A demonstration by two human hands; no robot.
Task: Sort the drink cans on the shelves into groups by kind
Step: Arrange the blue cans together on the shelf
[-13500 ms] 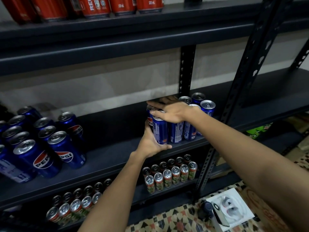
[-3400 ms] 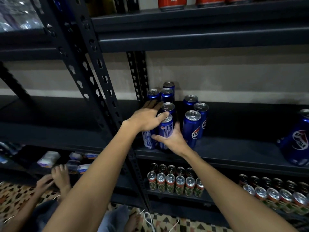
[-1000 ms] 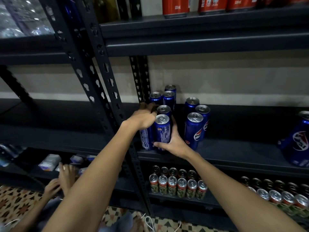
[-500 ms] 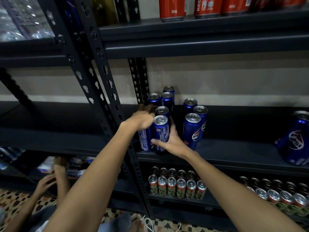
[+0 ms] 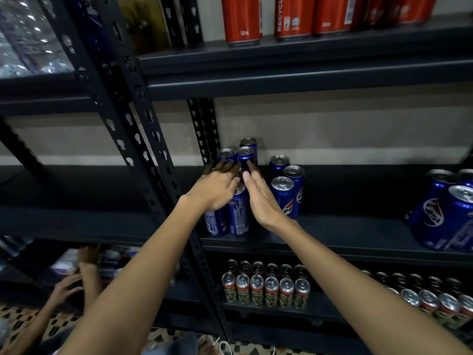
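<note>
**Inspector A:** Middle shelf (image 5: 332,242), at the black corner upright (image 5: 143,139). What stands there?

**Inspector B:** A tight cluster of blue Pepsi cans (image 5: 238,213) just right of the upright, all on their bases. Two front cans are touching side by side at the shelf edge; three more stand behind them, nearer the wall.

**Inspector A:** The hands?

**Inspector B:** The left hand (image 5: 217,190) lies palm down over the tops of the front cans, fingers straight and close together, reaching to the rear cans. The right hand (image 5: 258,198) stands on edge against the right side of the cluster, fingers straight and pressed together, thumb uppermost. Neither hand is wrapped round a can.

**Inspector A:** Other stock of that kind?

**Inspector B:** A trio of blue cans (image 5: 288,190) just right of the right hand, apart from the cluster. A further group of blue cans (image 5: 445,213) well to the right on the same shelf.

**Inspector A:** Other shelves?

**Inspector B:** Red cans (image 5: 294,16) on the shelf above the upright's cluster. Small green-and-red cans (image 5: 266,290) in two rows on the shelf below, and more of the same to the right. Left of the upright, low down, a second person's hands (image 5: 74,280) at a lower shelf.
</note>
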